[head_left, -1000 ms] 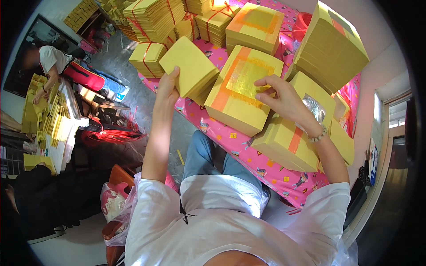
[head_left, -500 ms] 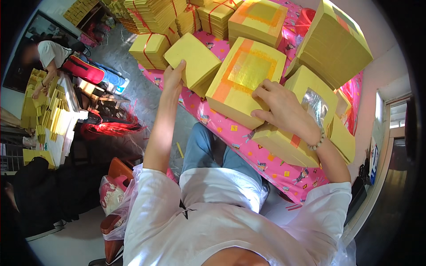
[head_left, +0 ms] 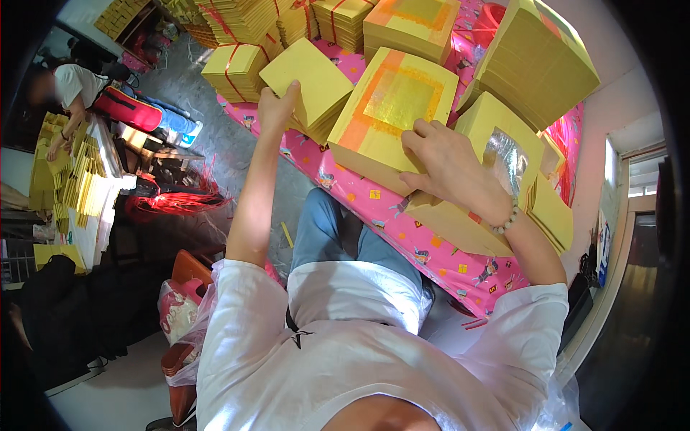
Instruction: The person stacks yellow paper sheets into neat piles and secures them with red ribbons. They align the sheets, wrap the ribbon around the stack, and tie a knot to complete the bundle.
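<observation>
My left hand [head_left: 276, 109] grips the near-left corner of a plain yellow paper stack [head_left: 307, 80], its thumb on top and the fingers down the side. Just right of it lies a larger stack of yellow paper with a gold square and orange bands [head_left: 392, 97]. Over that stack's near-right edge my right hand [head_left: 451, 164] is curled, fingertips on the top sheet and thumb low at the front edge. A beaded bracelet circles the right wrist. Below that hand is another yellow stack with a silver square [head_left: 505, 154], partly hidden by the forearm.
Pink patterned cloth [head_left: 374, 208] covers the table. Tied yellow bundles [head_left: 233, 72] stand at the far left, and a tilted tall stack [head_left: 535, 68] at the right. Across the floor, a person [head_left: 136, 108] bends over another table of yellow paper. Red strings [head_left: 172, 205] hang beside it.
The whole view has shifted slightly, so things sit a little higher. Both hands stay at the same stacks; the right-hand fingers have moved only slightly.
</observation>
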The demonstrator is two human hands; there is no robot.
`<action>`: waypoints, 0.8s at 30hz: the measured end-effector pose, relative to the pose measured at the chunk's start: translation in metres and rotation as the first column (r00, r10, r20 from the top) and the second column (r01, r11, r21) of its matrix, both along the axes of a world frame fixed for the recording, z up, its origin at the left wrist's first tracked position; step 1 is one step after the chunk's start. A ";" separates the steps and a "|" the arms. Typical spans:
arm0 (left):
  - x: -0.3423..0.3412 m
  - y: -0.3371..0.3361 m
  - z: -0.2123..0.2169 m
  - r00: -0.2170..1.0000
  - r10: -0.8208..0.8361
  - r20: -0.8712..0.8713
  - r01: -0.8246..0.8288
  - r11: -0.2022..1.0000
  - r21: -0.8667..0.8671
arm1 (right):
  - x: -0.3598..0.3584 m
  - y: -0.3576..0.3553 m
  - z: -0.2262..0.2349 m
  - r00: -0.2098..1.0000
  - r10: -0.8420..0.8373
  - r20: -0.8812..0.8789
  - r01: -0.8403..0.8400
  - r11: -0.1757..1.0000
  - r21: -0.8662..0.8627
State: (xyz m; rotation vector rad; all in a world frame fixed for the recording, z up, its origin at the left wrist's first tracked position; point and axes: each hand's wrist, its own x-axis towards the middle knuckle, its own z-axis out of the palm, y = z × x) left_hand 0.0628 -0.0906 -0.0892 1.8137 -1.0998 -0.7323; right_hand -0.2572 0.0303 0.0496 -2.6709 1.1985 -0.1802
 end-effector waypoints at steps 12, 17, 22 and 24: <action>0.003 0.011 -0.014 0.994 0.029 -0.109 -0.044 0.989 -0.140 | -0.010 -0.007 0.002 0.976 -0.133 0.172 0.084 0.960 0.268; -0.010 0.035 -0.009 0.978 0.145 0.152 -0.101 0.960 -0.260 | -0.010 -0.010 0.002 0.977 -0.151 0.153 0.101 0.951 0.292; -0.042 0.083 0.040 0.969 0.022 0.245 0.115 0.838 -0.533 | -0.009 -0.009 0.002 0.971 -0.144 0.190 0.086 0.955 0.282; -0.051 0.091 0.051 0.925 -0.106 0.366 0.312 0.762 -0.567 | -0.011 -0.009 0.002 0.971 -0.150 0.188 0.092 0.954 0.285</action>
